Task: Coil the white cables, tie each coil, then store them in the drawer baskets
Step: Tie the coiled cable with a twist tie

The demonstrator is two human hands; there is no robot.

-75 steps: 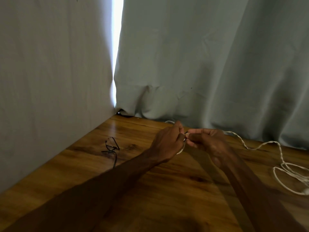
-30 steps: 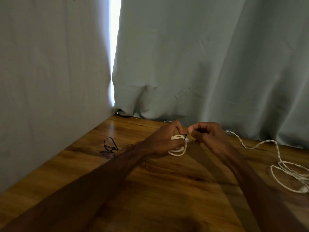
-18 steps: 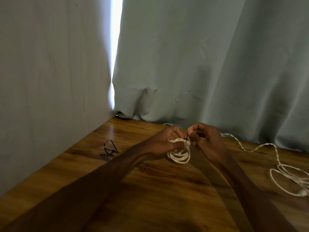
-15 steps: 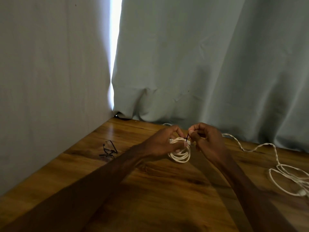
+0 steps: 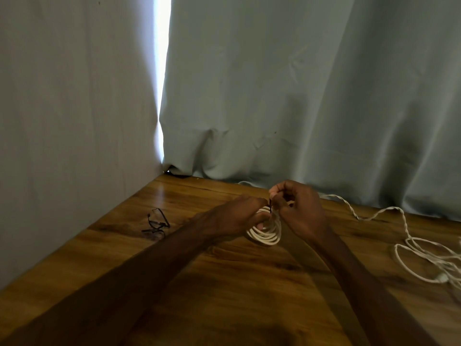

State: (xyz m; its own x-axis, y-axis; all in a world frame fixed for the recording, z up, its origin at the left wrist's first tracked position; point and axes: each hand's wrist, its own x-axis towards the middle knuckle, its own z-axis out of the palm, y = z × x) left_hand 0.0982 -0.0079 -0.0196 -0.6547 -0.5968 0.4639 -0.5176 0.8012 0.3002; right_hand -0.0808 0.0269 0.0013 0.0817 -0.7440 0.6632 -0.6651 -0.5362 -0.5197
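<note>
A small coil of white cable [image 5: 267, 233] hangs just above the wooden table [image 5: 224, 295] near its far edge. My left hand [image 5: 237, 216] grips the coil's top from the left. My right hand [image 5: 299, 211] pinches a thin black tie [image 5: 270, 204] that sticks up at the coil's top, between the two hands. A second white cable [image 5: 419, 253] lies loose and uncoiled on the table at the right, its twisted length running back towards the curtain.
Several black ties [image 5: 156, 223] lie in a small tangle on the table to the left of my hands. A grey curtain [image 5: 299, 96] hangs along the table's far edge. A fabric wall [image 5: 62, 121] closes the left side.
The white coil has come into view below my hands, hanging lower. My right hand has risen slightly at the black tie. The loose cable and spare ties have not moved.
</note>
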